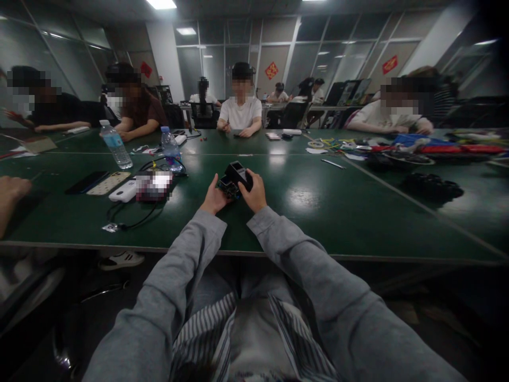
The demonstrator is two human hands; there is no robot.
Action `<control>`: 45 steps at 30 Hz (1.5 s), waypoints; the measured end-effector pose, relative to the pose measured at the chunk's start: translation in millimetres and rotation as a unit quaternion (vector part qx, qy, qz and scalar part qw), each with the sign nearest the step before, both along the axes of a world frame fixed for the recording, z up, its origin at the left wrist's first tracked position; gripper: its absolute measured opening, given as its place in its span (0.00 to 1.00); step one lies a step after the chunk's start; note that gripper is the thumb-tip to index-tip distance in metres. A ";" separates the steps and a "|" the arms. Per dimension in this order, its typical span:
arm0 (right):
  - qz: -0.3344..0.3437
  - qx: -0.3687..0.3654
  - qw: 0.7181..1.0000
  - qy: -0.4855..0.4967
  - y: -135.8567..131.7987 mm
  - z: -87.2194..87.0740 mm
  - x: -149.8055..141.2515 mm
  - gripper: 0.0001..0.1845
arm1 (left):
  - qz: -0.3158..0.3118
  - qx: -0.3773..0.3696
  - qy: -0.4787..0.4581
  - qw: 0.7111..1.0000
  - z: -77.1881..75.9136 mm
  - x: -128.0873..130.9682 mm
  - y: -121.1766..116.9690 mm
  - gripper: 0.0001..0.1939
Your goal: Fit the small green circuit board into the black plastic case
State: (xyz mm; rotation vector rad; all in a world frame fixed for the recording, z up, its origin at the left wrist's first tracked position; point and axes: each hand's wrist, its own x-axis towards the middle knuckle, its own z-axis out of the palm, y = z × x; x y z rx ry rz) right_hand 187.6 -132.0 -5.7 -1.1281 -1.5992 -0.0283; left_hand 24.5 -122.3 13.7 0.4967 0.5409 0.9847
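Note:
In front of me, just above the green table [278, 228], both hands are on a small dark device. My left hand [217, 198] cups its lower part [229, 188], where bits of green and bare edges show. My right hand [255, 193] is closed round a black box-shaped piece [239, 174] with a grey inner face, tilted over the lower part. Whether the two pieces are joined or only touching I cannot tell. The fingers hide much of the undersides.
Left of my hands lie phones [107, 183], a white power bank [124, 190], black cables [139, 220] and water bottles [117, 146]. A pen [333, 164] lies to the right, with a black bundle [431, 187] farther over. Several people sit around; a neighbour's hand [14, 193] rests at far left.

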 end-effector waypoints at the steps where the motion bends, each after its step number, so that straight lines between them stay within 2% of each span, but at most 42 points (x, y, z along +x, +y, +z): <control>1: 0.013 0.000 1.000 -0.010 -2.1 0.7 -2.2 0.29 | 0.002 -0.003 0.007 1.000 -0.1 0.0 0.1 0.28; 5: 0.042 -0.005 0.999 -0.027 -5.4 0.3 -5.4 0.29 | 0.012 -0.003 0.021 1.000 0.0 0.4 0.6 0.28; 15: 0.042 0.018 0.999 -0.014 -13.0 7.2 -7.4 0.27 | 0.037 -0.011 0.034 0.999 4.9 2.6 -3.9 0.30; 22: 0.071 0.001 0.996 -0.054 -8.6 1.1 -7.5 0.29 | 0.045 -0.007 0.027 0.999 3.6 3.4 -4.0 0.29; 27: 0.078 -0.020 0.996 -0.046 -1.8 -4.8 -4.7 0.28 | 0.036 -0.008 0.036 0.999 2.9 3.5 -2.6 0.30; 33: 0.121 -0.044 0.991 -0.042 1.2 -7.8 -4.3 0.30 | 0.045 -0.004 0.041 0.998 1.5 3.6 -0.6 0.26; 40: 0.120 -0.039 0.992 -0.028 -0.2 -6.9 -5.9 0.29 | 0.063 0.003 0.038 0.997 0.9 3.7 -0.5 0.24; 45: 0.145 -0.061 0.986 -0.060 2.7 -12.1 -5.7 0.30 | 0.055 0.014 0.021 0.998 1.6 4.1 1.0 0.24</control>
